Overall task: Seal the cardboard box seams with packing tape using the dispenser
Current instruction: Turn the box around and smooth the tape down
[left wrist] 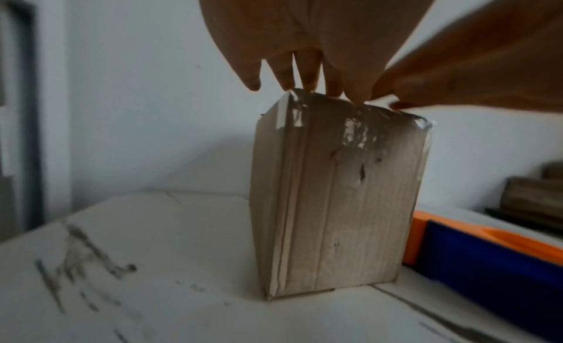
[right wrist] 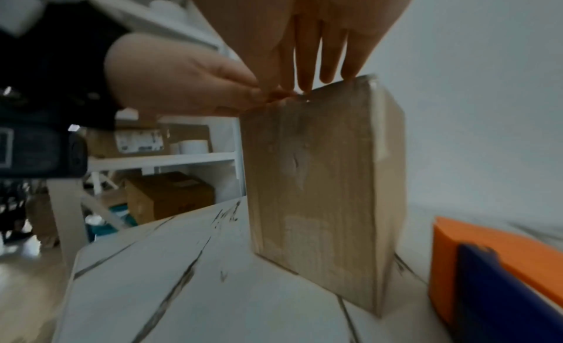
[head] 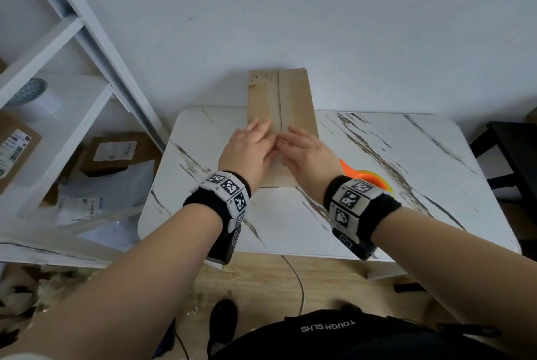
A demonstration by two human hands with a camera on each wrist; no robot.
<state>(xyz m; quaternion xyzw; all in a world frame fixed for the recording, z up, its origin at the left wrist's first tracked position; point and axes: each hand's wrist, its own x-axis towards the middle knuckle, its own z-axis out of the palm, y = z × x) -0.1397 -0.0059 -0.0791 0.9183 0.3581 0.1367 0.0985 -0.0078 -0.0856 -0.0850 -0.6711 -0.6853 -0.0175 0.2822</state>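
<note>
A tall brown cardboard box (head: 293, 103) stands on the marble table (head: 377, 156), its top seam running away from me under clear tape. My left hand (head: 250, 147) lies flat on the top, left of the seam, fingers straight. My right hand (head: 305, 150) lies flat just right of the seam, and the two hands touch at the thumbs. In the left wrist view the box (left wrist: 335, 203) shows shiny tape folded over its near top edge. In the right wrist view the right fingers (right wrist: 329, 49) press the box (right wrist: 323, 191) top. The orange and blue tape dispenser (head: 366, 176) lies behind my right wrist.
A white shelf unit (head: 58, 98) with labelled parcels (head: 116, 153) stands left of the table. A dark stool (head: 511, 150) is at the right. A cable (head: 296, 281) hangs below the table's front edge over the wooden floor.
</note>
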